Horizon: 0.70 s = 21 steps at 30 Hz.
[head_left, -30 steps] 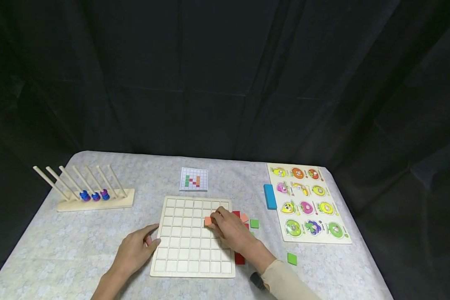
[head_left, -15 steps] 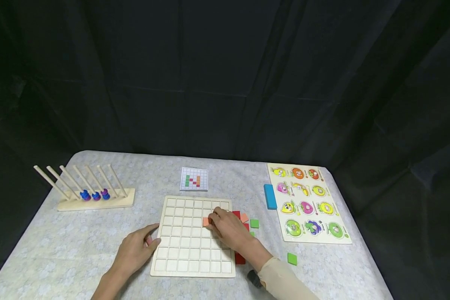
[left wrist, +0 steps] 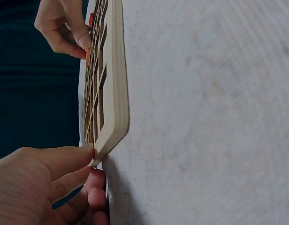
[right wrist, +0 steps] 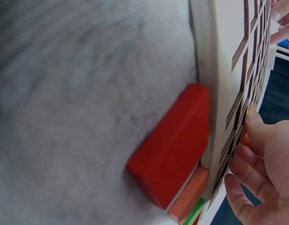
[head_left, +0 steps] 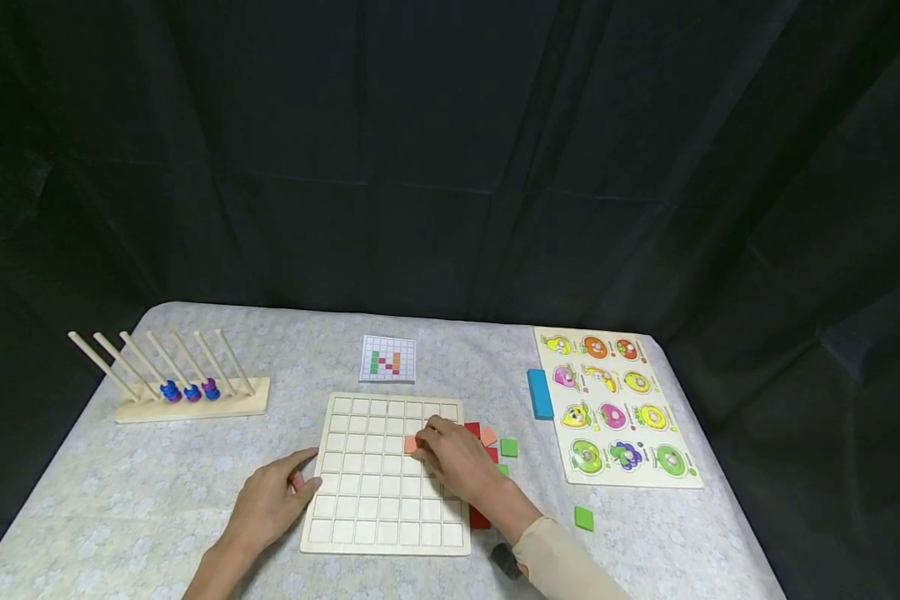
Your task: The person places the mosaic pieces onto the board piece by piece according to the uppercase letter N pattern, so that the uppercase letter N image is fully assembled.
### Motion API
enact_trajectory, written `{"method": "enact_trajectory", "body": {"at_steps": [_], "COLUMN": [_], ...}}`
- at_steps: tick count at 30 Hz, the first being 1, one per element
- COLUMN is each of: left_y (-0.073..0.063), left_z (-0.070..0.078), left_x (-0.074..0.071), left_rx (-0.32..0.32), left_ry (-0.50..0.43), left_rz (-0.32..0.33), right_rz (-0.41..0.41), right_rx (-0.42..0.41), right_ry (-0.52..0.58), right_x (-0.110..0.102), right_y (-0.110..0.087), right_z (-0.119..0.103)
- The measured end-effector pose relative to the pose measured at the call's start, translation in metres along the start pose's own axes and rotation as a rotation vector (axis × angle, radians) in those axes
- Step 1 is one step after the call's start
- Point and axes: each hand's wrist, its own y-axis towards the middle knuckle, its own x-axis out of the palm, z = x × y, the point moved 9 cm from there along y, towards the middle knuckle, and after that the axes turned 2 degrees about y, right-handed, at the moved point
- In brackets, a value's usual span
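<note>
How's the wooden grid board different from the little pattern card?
The wooden grid board is much bigger than the pattern card. The pattern card shows green, red and orange squares, while the wooden grid board's visible squares are pale, except where the right hand holds an orange tile. The left hand touches the wooden grid board, but no hand touches the pattern card. Both have grids of squares.

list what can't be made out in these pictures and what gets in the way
Head view: some cells of the grid board and part of the orange tile, hidden by the right hand.
Head view: parts of the red pieces, behind that hand.
Head view: tiny marks on the fruit puzzle, too small to read.
Right wrist view: most of the left hand and the peg stand, cut off by the right edge.
</note>
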Motion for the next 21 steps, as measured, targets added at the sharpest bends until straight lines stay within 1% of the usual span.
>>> {"method": "enact_trajectory", "body": {"at_steps": [5,17,19,21], "left_y": [0.0,0.001,0.001,0.001], "left_z": [0.0,0.0,0.0,0.0], "left_x": [0.0,0.0,-0.001,0.0], "left_rx": [0.003,0.008,0.007,0.006], "left_ry": [0.003,0.014,0.014,0.014], "left_rz": [0.005,0.019,0.021,0.019], "right_rz": [-0.015,-0.009,-0.016,-0.006], "right_rx": [0.038,0.019,0.02,0.037], "right_ry": [0.064,0.124,0.154,0.191], "right_x": [0.0,-0.002,-0.003,-0.007], "right_y": [0.001,0.0,-0.001,-0.002], "right_z": [0.003,0.004,0.006,0.012]}}
